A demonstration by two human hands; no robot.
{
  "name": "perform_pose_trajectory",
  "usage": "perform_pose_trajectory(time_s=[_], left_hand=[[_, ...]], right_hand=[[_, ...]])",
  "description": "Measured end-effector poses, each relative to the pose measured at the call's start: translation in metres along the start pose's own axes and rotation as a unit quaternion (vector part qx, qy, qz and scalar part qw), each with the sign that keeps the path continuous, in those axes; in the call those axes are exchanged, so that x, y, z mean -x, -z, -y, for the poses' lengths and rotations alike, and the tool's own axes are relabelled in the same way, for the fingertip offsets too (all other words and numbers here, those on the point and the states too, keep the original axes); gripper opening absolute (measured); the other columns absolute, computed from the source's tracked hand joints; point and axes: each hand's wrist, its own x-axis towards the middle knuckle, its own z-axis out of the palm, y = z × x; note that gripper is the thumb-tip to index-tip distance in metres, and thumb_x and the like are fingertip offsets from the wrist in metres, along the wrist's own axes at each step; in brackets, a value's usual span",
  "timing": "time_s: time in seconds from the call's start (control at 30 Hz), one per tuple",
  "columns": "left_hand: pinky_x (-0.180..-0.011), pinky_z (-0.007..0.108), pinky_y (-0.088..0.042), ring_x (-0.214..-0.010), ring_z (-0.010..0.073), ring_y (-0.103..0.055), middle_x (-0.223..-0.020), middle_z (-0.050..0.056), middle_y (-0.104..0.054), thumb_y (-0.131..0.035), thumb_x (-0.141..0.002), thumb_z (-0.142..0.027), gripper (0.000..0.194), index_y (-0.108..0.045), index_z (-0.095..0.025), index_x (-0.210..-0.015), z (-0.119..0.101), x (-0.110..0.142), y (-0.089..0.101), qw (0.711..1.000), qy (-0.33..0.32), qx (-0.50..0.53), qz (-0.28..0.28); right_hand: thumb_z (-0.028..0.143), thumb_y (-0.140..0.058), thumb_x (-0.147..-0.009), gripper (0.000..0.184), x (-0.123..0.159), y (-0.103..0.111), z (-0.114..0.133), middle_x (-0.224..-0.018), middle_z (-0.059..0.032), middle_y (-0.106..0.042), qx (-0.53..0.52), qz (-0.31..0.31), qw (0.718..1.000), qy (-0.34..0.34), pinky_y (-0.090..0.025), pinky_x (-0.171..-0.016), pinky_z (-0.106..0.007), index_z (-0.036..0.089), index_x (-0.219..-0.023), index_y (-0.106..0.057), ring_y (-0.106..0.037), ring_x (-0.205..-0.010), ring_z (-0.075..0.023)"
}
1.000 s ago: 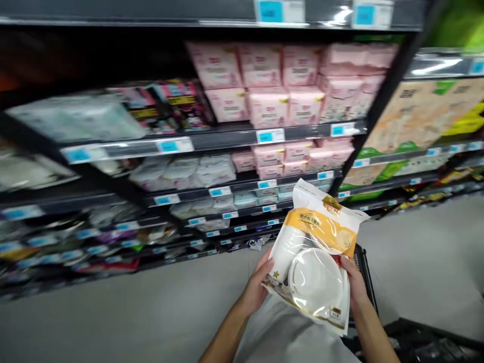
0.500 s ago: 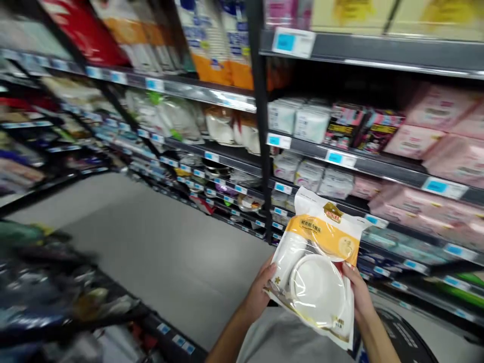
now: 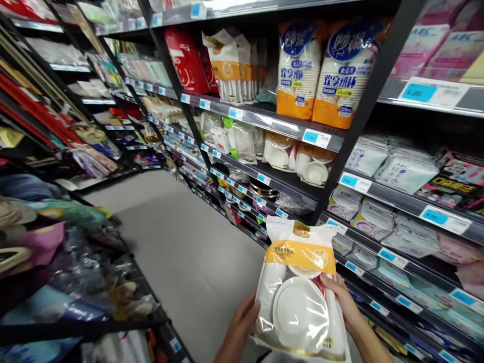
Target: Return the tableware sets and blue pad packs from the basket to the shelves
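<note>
A clear and white bag of disposable tableware (image 3: 298, 307) with an orange band hangs upright between my two hands, its white bowl or plate showing through the plastic. My left hand (image 3: 245, 315) grips the bag's left edge. On the right edge, my right hand (image 3: 342, 300) has its thumb over the front, and the other fingers are hidden behind. Similar packs with white round dishes (image 3: 315, 170) lie on a shelf ahead, just beyond the bag.
Shelving with price tags runs along the right, holding paper cup packs (image 3: 342, 75), orange-banded packs (image 3: 236, 65) and sanitary pads (image 3: 408, 169). A low display of wrapped goods (image 3: 86, 252) borders the left. Grey floor (image 3: 177, 227) lies between them.
The view has swung right to left, bringing the paper cup shelf closer to the middle. The bag, still in both hands, sits a little lower and further left, and more upright.
</note>
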Motion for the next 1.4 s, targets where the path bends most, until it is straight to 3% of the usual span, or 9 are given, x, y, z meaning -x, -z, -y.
perform_pose_trajectory(time_s=[0.13,0.3,0.43,0.63,0.83,1.03,1.2,1.4], left_hand=[[-0.116,0.052,-0.037,-0.133,0.0402,-0.051,-0.124,0.011,-0.070,-0.081,-0.064,-0.066,0.063,-0.078,-0.020,-0.108,-0.004,-0.031,0.020,0.998,-0.035,-0.044,0.031],[-0.112,0.048,-0.042,-0.132,0.0387,-0.052,-0.131,0.014,-0.066,-0.076,-0.069,-0.069,0.071,-0.072,-0.018,-0.117,-0.028,-0.075,0.028,0.994,-0.086,-0.069,0.026],[-0.105,0.041,-0.049,-0.127,0.0333,-0.057,-0.136,0.015,-0.062,-0.076,-0.077,-0.057,0.067,-0.061,-0.017,-0.128,-0.073,-0.121,0.024,0.981,-0.109,-0.136,0.086],[-0.097,0.039,-0.052,-0.121,0.0347,-0.059,-0.131,0.016,-0.064,-0.076,-0.074,-0.057,0.068,-0.061,-0.014,-0.124,-0.160,-0.196,-0.003,0.972,-0.148,-0.181,0.036],[-0.096,0.036,-0.051,-0.114,0.0291,-0.061,-0.125,0.013,-0.066,-0.076,-0.076,-0.053,0.067,-0.057,-0.015,-0.126,-0.216,-0.262,-0.030,0.964,-0.170,-0.173,0.104],[-0.094,0.033,-0.051,-0.112,0.0264,-0.061,-0.128,0.011,-0.065,-0.077,-0.079,-0.041,0.065,-0.052,-0.016,-0.134,-0.246,-0.318,-0.040,0.945,-0.219,-0.130,0.204],[-0.103,0.034,-0.046,-0.120,0.0256,-0.058,-0.136,0.008,-0.060,-0.073,-0.084,-0.032,0.063,-0.049,-0.022,-0.141,-0.275,-0.358,-0.045,0.903,-0.259,-0.187,0.287],[-0.108,0.044,-0.043,-0.128,0.0321,-0.052,-0.140,0.013,-0.056,-0.076,-0.080,-0.037,0.072,-0.048,-0.019,-0.144,-0.296,-0.397,-0.053,0.874,-0.284,-0.269,0.289]], right_hand=[[0.043,-0.095,-0.050,0.056,-0.029,-0.026,0.009,-0.089,-0.0041,-0.074,0.042,0.017,0.999,0.005,-0.054,-0.076,-0.034,0.018,-0.092,-0.067,-0.070,-0.081,-0.0253],[0.049,-0.087,-0.066,0.058,-0.078,-0.061,0.020,-0.107,-0.0092,-0.074,0.127,0.115,0.984,0.044,-0.052,-0.093,-0.043,0.018,-0.111,-0.068,-0.070,-0.096,-0.0307],[0.055,-0.085,-0.066,0.064,-0.121,-0.102,0.040,-0.107,-0.0109,-0.074,0.159,0.140,0.972,0.103,-0.051,-0.097,-0.049,0.019,-0.116,-0.069,-0.069,-0.098,-0.0338],[0.057,-0.078,-0.075,0.063,-0.183,-0.158,0.079,-0.117,-0.0147,-0.072,0.167,0.159,0.955,0.185,-0.049,-0.103,-0.050,0.017,-0.122,-0.067,-0.065,-0.113,-0.0368],[0.056,-0.081,-0.072,0.074,-0.229,-0.182,0.102,-0.124,-0.0157,-0.068,0.156,0.034,0.960,0.232,-0.052,-0.097,-0.045,0.019,-0.132,-0.059,-0.065,-0.111,-0.0348],[0.044,-0.085,-0.071,0.088,-0.249,-0.205,0.107,-0.135,-0.0109,-0.061,0.106,-0.085,0.926,0.352,-0.052,-0.094,-0.034,0.030,-0.147,-0.043,-0.063,-0.114,-0.0267],[0.036,-0.090,-0.065,0.099,-0.258,-0.224,0.113,-0.131,-0.0137,-0.061,0.108,-0.128,0.900,0.402,-0.052,-0.090,-0.039,0.029,-0.150,-0.040,-0.065,-0.104,-0.0274],[0.037,-0.087,-0.066,0.091,-0.265,-0.243,0.131,-0.127,-0.0142,-0.063,0.135,-0.189,0.874,0.427,-0.049,-0.096,-0.047,0.028,-0.146,-0.045,-0.065,-0.099,-0.0286]])
